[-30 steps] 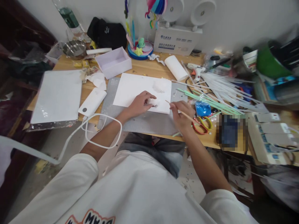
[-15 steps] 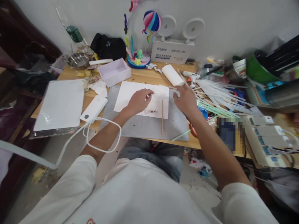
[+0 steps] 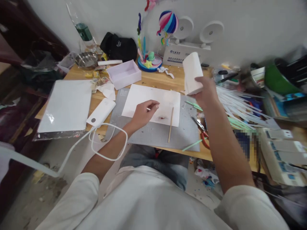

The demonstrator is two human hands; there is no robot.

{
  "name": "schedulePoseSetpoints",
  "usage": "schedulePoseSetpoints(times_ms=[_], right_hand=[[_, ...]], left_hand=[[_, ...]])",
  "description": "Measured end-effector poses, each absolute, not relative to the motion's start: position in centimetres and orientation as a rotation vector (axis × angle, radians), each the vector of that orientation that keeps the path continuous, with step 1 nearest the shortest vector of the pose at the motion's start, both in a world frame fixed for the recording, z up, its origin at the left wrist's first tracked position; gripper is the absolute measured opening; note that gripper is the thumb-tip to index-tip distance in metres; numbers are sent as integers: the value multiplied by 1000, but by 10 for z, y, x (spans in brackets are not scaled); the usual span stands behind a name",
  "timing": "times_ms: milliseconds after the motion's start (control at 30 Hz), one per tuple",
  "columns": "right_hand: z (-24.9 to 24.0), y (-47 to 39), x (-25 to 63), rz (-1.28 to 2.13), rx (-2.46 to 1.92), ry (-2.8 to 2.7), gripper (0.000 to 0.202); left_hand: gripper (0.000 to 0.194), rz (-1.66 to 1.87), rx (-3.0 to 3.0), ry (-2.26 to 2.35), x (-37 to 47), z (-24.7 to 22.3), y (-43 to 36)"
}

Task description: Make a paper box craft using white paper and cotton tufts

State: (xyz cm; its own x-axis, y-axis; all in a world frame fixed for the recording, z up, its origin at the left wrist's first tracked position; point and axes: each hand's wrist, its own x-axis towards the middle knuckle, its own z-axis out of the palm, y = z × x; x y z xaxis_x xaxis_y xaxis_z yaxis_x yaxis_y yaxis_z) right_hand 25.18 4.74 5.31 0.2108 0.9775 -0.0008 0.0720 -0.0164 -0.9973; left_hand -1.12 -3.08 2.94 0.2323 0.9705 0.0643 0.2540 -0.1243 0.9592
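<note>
My right hand (image 3: 206, 91) grips a white roll of tissue paper (image 3: 192, 72) by its lower end and holds it tilted above the back right of the mat. Over a white sheet of paper (image 3: 139, 92), my left hand (image 3: 145, 113) has its fingers curled in, thumb close to the forefinger. A small white bit shows at the fingers, too small to name. On the sheet, right of that hand, is a small dark mark (image 3: 162, 118). A thin wooden stick (image 3: 171, 124) lies across the sheet's edge onto the grey cutting mat (image 3: 148, 135).
Scissors (image 3: 202, 127) with orange-red handles and a green strip (image 3: 192, 145) lie at the mat's right. Behind them spread many white strips (image 3: 237, 102). A lilac box (image 3: 124, 75), a white power bank-like block (image 3: 101, 111) with a looped cable, and a colourful balloon ornament (image 3: 168, 22) stand around.
My right hand has taken hold of the tissue roll and lifted it off the table. My left hand stays over the sheet, its thumb now closer to the forefinger. The view has shifted slightly.
</note>
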Motion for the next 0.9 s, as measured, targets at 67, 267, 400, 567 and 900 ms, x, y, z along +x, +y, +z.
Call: schedulePoseSetpoints(times_ms=[67,267,400,567,900], right_hand=[[60,4,231,1246,-1219,-880,31],[48,-108,171,1595,-941,-387,35],[36,-128,164,1588,-937,-425,35],[37,-126,169,1092,-1296,-788,50],[50,-89,215,761,-1431,-1074,50]], left_hand=[[37,974,1243,1024,6,42,-31],[55,910,720,683,44,57,-53],[49,796,630,705,39,45,-69],[45,1049,1050,1022,19,26,-50],[35,1121,1352,1102,17,37,-28]])
